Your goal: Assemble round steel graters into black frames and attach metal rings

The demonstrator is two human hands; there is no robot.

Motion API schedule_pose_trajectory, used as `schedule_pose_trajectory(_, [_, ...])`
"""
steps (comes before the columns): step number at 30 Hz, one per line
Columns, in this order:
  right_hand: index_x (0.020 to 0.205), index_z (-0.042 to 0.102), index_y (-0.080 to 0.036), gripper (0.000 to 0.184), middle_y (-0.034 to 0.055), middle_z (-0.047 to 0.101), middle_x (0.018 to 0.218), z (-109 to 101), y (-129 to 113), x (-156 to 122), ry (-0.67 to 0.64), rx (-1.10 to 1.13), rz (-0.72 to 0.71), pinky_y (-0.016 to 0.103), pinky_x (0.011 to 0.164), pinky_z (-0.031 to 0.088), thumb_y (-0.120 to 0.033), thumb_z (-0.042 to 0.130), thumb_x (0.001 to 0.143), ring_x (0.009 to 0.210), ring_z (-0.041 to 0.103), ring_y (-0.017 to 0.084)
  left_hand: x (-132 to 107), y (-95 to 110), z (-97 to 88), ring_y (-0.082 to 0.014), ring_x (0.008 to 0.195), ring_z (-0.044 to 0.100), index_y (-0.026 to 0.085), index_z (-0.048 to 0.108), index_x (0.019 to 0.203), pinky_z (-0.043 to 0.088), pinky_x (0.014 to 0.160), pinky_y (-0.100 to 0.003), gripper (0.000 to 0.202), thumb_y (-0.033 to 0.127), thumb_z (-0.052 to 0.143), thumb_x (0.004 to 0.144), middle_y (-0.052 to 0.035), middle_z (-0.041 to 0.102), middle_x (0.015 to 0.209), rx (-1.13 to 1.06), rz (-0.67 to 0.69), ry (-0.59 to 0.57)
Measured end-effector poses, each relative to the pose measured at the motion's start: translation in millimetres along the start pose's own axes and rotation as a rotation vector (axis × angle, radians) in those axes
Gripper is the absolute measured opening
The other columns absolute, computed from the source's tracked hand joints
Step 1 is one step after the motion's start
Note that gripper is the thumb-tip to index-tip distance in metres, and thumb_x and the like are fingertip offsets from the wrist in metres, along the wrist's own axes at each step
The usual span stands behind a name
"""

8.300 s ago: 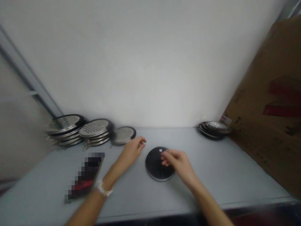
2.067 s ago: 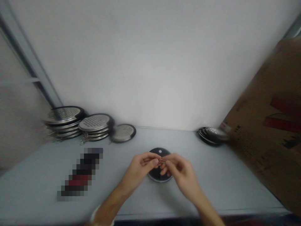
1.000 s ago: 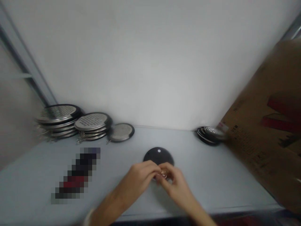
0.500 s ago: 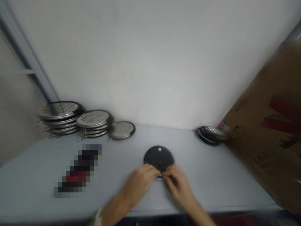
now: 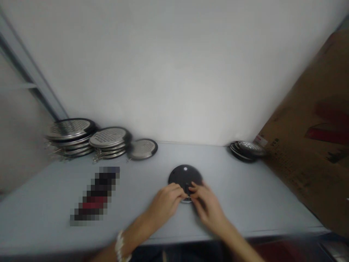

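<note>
A black round disc (image 5: 181,175) with a white dot near its far side and a narrow raised tab in the middle lies on the grey table. My left hand (image 5: 169,196) is closed in a pinch at the disc's near edge. Facing it, my right hand (image 5: 205,201) pinches with thumb and finger at the same spot, its other fingers over the disc's right side. Between the fingertips is a small, light bit, too small and blurred to name. A pale rim shows under the near edge of the disc.
Round metal graters with black rims stand in a tall stack (image 5: 69,129) and a lower stack (image 5: 109,138) at the back left. Beside them lies a single grater (image 5: 143,149). Dark dishes with a perforated metal piece (image 5: 249,148) sit near a large cardboard box (image 5: 305,145).
My right hand's fingers have spread further up over the disc, near the tab. Both hands stay at the near edge. The view has shifted slightly.
</note>
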State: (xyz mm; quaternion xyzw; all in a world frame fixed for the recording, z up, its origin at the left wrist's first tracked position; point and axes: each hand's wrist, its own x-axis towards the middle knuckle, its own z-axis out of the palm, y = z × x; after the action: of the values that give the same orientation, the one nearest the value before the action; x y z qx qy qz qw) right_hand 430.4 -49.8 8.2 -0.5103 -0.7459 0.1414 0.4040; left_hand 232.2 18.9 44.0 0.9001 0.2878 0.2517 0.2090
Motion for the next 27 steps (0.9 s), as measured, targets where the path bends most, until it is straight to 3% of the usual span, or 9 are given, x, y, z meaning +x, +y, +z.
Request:
schedule_pose_trajectory(14, [0.099,0.06,-0.023,0.015,0.0093,0.073,0.114,-7,0,1,-0.016,0.127,0.034,0.058,0.121,0.024,-0.013,0.05,0.098,0.125,0.063,0.025,-3,-2,6.0,-0.0192,0.09,0.067,0.019,0.068,0.085,0.052,0.082,-0.028,0.02,0.007,0.056,0.093,-0.0033,0.072,0.09,-0.063,-0.024,-0.001])
schedule_pose_trajectory(23, [0.097,0.06,-0.024,0.017,0.008,0.072,0.115,-11,-3,6,-0.09,0.006,0.013,0.055,0.121,0.026,-0.012,0.048,0.098,0.123,0.062,0.023,-4,0,6.2,-0.0187,0.086,0.067,0.018,0.069,0.085,0.052,0.078,-0.027,0.022,0.004,0.054,0.092,-0.0042,0.072,0.088,0.043,0.04,0.002])
schedule_pose_trajectory(27, [0.105,0.061,-0.023,0.021,0.0092,0.071,0.117,-11,-4,7,-0.13,-0.088,-0.023,0.057,0.119,0.028,-0.009,0.047,0.097,0.121,0.061,0.024,-6,-1,10.6,-0.0191,0.085,0.066,0.017,0.069,0.086,0.052,0.077,-0.028,0.02,0.002,0.058,0.09,-0.0038,0.071,0.088,0.076,0.063,0.022])
